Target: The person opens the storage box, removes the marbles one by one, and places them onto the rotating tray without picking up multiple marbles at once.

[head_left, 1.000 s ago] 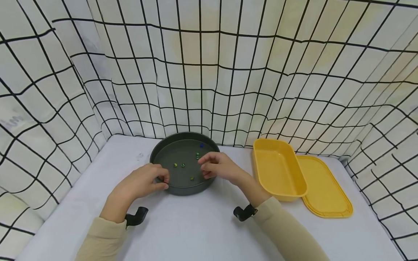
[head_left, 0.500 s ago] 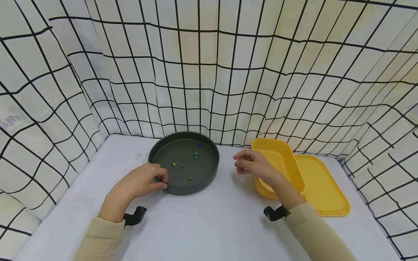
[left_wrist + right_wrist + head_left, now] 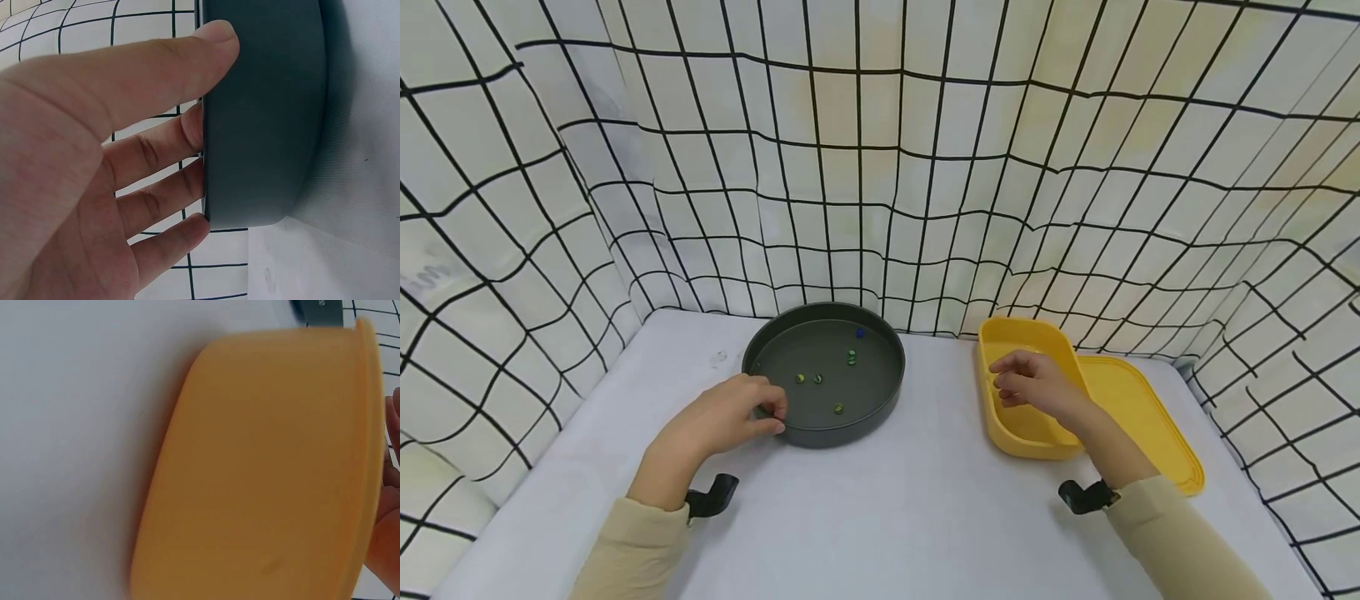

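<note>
Marbles (image 3: 818, 378): six clear ones in the pan (image 3: 835, 433), centre of the head view. One blue toward the pan's upper right, two green touching or nearly so below it, a yellow-green and a green side by side mid-pan, one yellow-green low. Possible extra at the pan's left wall, too faint to call.

Left hand (image 3: 726, 417) is on the pan's lower-left rim: thumb on the outer wall, fingers over the lip, narrow grip. Right hand (image 3: 1037, 385) is over the tub (image 3: 1037, 446), right of centre, fingers loosely bent. Can't tell if anything's pinched; the right wrist view mostly shows tub wall, with the hand at the right edge, partly behind the rim. Lid (image 3: 1138, 417) lies flat to the right of the tub.

Handling, my read: marbles are light, hard, slick, likely to roll or squirt out under off-centre pressure. Take each across its middle with thumb and fingertip, from above. The two greens want a fingertip on the outer sides. Pan looks stiff; rim hold is right for steadying. Tub looks like light plastic, may slide if bumped; hold by rim.
</note>
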`<state>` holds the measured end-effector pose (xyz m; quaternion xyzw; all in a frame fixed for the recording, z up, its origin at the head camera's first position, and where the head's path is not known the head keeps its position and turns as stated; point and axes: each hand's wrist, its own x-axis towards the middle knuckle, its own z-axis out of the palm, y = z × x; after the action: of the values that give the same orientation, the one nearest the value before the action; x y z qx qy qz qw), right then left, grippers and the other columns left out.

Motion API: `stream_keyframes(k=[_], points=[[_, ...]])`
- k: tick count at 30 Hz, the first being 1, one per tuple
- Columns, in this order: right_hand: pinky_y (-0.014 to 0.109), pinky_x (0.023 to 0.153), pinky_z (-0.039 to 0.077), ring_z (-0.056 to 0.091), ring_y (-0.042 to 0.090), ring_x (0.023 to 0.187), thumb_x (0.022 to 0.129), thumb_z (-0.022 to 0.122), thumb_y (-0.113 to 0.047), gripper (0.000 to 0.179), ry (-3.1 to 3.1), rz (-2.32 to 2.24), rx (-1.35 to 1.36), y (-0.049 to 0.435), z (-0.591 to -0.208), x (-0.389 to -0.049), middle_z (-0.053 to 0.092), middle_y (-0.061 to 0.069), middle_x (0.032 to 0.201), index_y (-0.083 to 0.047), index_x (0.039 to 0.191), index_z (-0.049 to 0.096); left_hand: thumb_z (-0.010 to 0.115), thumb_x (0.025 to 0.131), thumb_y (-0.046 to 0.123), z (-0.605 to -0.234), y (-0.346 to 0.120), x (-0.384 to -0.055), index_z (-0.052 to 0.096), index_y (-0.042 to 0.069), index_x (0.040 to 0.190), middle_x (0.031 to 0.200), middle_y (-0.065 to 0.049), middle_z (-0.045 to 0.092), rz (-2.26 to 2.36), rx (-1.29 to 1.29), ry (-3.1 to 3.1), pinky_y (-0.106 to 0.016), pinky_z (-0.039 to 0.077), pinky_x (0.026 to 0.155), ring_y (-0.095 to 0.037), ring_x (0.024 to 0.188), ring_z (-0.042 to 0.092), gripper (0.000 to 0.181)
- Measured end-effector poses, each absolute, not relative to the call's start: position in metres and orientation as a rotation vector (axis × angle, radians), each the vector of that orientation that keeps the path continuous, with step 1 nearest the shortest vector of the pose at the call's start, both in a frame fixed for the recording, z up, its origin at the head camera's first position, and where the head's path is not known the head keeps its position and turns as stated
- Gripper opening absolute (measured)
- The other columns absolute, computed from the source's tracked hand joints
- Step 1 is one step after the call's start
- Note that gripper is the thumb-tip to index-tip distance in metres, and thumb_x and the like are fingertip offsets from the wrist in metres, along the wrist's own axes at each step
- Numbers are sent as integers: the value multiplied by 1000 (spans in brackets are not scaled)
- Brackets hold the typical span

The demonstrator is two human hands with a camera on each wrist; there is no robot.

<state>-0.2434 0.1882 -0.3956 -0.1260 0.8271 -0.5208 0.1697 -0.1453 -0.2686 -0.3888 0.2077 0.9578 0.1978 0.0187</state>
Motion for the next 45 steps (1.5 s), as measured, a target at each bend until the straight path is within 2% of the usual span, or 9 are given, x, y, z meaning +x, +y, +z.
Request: stream_keyframes(k=[8,13,16,27,32,38,45], points=[[35,82,58,61,27,89,100,57,-9,30,2334,-1367,-334,210,-401,-243,60,23,107,7,125,55,81,82,17,-389,-269,-145,62,29,80,82,12,55,615,641,2974,-31,44,70,-16,80,54,23],[33,82,57,63,27,89,98,60,-11,29,2409,-1179,-352,217,-405,-246,62,18,104,1,124,60,81,83,16,-389,-269,-146,62,29,81,83,12,55,615,635,2972,-32,44,70,-17,80,54,23],[33,80,56,62,25,87,97,62,-12,28,2411,-1114,-376,219,-407,-246,62,14,101,0,122,62,81,83,17,-389,-269,-146,63,29,81,83,12,55,613,639,2971,-32,44,71,-17,81,54,22],[32,78,56,62,26,84,96,63,-10,29,2282,-1117,-390,218,-411,-241,61,14,99,0,122,60,81,83,17,-389,-268,-145,63,29,81,83,12,55,615,634,2967,-33,44,72,-17,82,53,22],[29,70,50,57,22,77,95,63,-10,29,2270,-1044,-424,214,-412,-240,59,11,92,-2,122,60,81,83,17,-389,-269,-145,63,29,81,82,12,55,614,643,2969,-32,44,71,-17,82,53,22],[24,61,40,49,17,65,92,62,-5,19,2236,-946,-507,209,-413,-242,51,3,73,-3,111,61,81,83,17,-389,-269,-145,63,29,81,83,12,55,617,633,2964,-32,44,71,-17,82,54,22],[23,59,38,49,15,65,87,60,2,15,2311,-825,-567,204,-418,-246,49,0,71,-9,97,64,81,83,17,-388,-269,-145,62,29,81,83,12,55,614,619,2970,-32,44,71,-17,83,53,22]])
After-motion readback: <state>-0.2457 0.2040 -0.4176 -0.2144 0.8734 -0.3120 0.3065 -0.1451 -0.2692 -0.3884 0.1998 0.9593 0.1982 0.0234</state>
